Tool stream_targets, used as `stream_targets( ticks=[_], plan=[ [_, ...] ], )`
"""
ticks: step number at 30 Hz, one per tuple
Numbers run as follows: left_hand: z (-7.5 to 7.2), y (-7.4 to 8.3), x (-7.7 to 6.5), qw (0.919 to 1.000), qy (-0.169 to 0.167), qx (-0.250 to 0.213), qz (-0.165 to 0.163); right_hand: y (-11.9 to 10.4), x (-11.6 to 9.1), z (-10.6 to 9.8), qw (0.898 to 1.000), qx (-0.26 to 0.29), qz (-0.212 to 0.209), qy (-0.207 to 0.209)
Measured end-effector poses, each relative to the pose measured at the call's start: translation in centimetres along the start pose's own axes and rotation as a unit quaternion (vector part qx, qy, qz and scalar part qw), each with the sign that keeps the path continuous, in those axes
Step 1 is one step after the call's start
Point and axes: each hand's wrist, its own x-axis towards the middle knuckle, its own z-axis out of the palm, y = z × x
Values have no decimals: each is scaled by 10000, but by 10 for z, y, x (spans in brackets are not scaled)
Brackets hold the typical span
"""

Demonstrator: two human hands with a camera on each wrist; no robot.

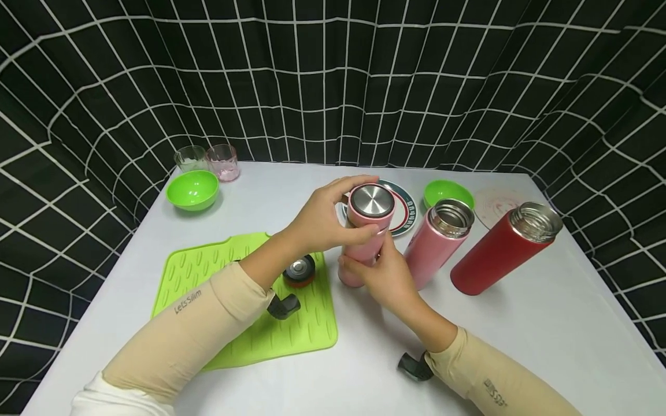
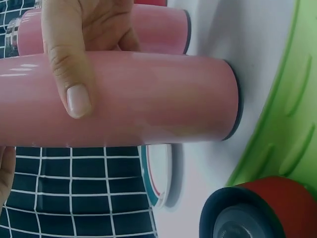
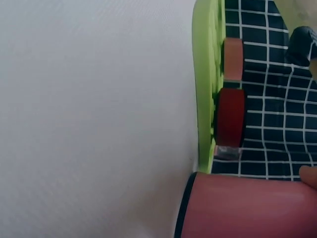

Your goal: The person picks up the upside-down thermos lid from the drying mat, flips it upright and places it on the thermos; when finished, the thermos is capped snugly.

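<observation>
A pink thermos bottle (image 1: 359, 252) stands upright on the table, topped by a pink lid (image 1: 372, 200) with a steel disc. My left hand (image 1: 322, 218) grips the lid, thumb in front and fingers round the far side. Lower down, my right hand (image 1: 387, 278) holds the bottle's body; its thumb lies across the pink bottle (image 2: 163, 99) in the left wrist view. To the right stand a lidless pink thermos (image 1: 434, 245) and a lidless red thermos (image 1: 499, 254). A red lid (image 3: 231, 117) and a pink lid (image 3: 233, 58) lie on the green mat.
The green drying mat (image 1: 317, 323) lies left of the bottle, under my left forearm. Behind are a patterned plate (image 1: 408, 208), a green bowl (image 1: 442, 190) and a clear plate (image 1: 486, 211). At the back left are another green bowl (image 1: 193, 190) and two glasses (image 1: 222, 162).
</observation>
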Motion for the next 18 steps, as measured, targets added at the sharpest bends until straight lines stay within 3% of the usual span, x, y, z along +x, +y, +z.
stream_targets(
  ticks=[5,13,18],
  plan=[
    [1,-1,-3,9993,-111,-354,42,1,2,0,9999,-78,74,58],
    [4,-1,-3,9981,250,-447,-354,-1,1,2,9999,-14,129,40],
    [1,-5,-4,9969,-17,-741,-277,-3,2,2,10000,34,-11,1]
  ],
)
